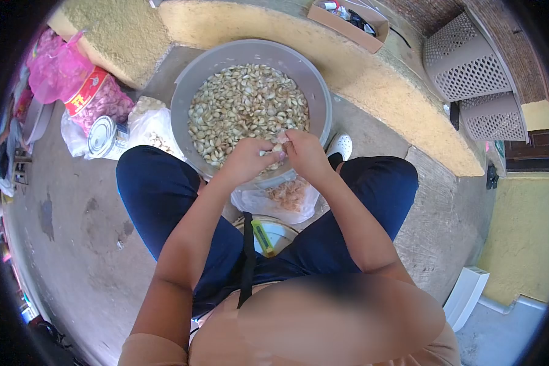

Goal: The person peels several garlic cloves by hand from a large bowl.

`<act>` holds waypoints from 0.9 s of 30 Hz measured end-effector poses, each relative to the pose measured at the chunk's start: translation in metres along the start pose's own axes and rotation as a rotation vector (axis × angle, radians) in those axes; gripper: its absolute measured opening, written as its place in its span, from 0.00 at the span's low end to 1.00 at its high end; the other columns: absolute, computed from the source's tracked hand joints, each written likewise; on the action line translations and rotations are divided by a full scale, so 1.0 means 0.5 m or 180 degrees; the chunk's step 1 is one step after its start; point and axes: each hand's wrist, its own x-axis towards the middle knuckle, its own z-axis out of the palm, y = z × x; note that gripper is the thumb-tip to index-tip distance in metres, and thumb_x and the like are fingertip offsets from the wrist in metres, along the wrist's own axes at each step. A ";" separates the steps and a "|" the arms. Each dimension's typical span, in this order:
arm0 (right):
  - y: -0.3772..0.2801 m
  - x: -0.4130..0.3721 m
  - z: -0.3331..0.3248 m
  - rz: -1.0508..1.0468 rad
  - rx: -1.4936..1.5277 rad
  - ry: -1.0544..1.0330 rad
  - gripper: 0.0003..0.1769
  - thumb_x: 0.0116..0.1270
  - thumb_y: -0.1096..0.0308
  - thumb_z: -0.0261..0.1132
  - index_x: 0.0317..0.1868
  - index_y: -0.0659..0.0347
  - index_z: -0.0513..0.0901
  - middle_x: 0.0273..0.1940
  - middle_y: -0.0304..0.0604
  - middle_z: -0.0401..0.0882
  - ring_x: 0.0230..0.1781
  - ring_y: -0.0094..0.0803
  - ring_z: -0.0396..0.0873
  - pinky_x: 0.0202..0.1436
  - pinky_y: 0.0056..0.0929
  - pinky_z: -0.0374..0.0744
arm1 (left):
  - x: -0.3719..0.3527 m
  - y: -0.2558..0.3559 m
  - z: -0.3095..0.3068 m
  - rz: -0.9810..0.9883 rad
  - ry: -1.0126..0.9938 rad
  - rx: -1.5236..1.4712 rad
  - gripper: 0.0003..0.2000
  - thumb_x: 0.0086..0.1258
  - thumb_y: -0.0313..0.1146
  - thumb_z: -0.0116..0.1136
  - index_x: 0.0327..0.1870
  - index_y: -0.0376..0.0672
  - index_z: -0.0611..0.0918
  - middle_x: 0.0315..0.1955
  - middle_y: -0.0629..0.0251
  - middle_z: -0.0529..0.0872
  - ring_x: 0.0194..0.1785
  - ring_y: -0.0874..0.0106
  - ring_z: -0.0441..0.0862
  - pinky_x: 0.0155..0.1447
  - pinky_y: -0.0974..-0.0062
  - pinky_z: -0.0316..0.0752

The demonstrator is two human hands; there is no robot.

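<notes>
My left hand [249,160] and my right hand [306,156] meet over the near rim of a big round grey tub [183,122]. Between their fingertips is a small pale garlic clove [279,147], partly covered by the fingers. Both hands have their fingers closed around it. Loose garlic cloves [247,100], off-white and tan, fill the bottom of the tub. Just below the hands, between my knees, lies a clear plastic bag [308,204] with papery garlic skins [288,194] in it. A yellow-green box cutter [263,238] rests nearer my body, on a round pale surface.
To the left stand a pink mesh sack of garlic [107,100], a metal can [102,136] and a white plastic bag [152,131]. A low yellow wall [372,104] curves behind the tub, with a cardboard box [348,27] on it. Grey perforated baskets [470,61] are at right.
</notes>
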 end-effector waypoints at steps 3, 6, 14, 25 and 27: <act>-0.002 -0.001 0.002 0.0071 -0.0074 0.0016 0.06 0.55 0.72 0.53 0.28 0.67 0.72 0.27 0.57 0.73 0.31 0.53 0.73 0.36 0.44 0.70 | 0.000 -0.008 0.006 0.0052 0.0047 -0.0079 0.15 0.54 0.41 0.59 0.30 0.36 0.81 0.18 0.50 0.77 0.21 0.63 0.74 0.32 0.70 0.69; 0.002 -0.001 0.010 0.0302 0.0039 0.0033 0.09 0.58 0.69 0.52 0.28 0.68 0.72 0.26 0.58 0.74 0.30 0.53 0.73 0.35 0.44 0.70 | -0.001 -0.004 0.002 -0.0034 -0.0069 0.0161 0.12 0.56 0.38 0.59 0.34 0.39 0.81 0.21 0.55 0.80 0.25 0.66 0.77 0.33 0.73 0.69; 0.012 0.001 0.012 0.0703 0.0224 -0.0564 0.24 0.64 0.57 0.46 0.23 0.69 0.75 0.25 0.59 0.75 0.30 0.52 0.74 0.36 0.44 0.71 | -0.009 0.007 0.015 0.0265 0.0284 0.1401 0.11 0.56 0.38 0.55 0.34 0.41 0.80 0.24 0.55 0.78 0.30 0.56 0.76 0.35 0.65 0.70; 0.029 -0.002 0.016 0.0406 -0.0117 -0.0500 0.27 0.66 0.56 0.41 0.20 0.65 0.76 0.20 0.57 0.73 0.24 0.53 0.73 0.32 0.47 0.70 | -0.011 -0.005 0.019 0.0444 0.0351 0.0804 0.12 0.55 0.34 0.58 0.39 0.41 0.80 0.23 0.54 0.77 0.29 0.56 0.75 0.35 0.66 0.68; 0.029 -0.002 0.012 0.0433 -0.0039 -0.0516 0.27 0.66 0.55 0.41 0.19 0.65 0.76 0.20 0.57 0.73 0.24 0.53 0.73 0.31 0.47 0.70 | -0.012 -0.003 0.016 0.0472 0.0280 0.0731 0.12 0.55 0.33 0.58 0.39 0.40 0.79 0.23 0.53 0.77 0.29 0.56 0.75 0.35 0.67 0.69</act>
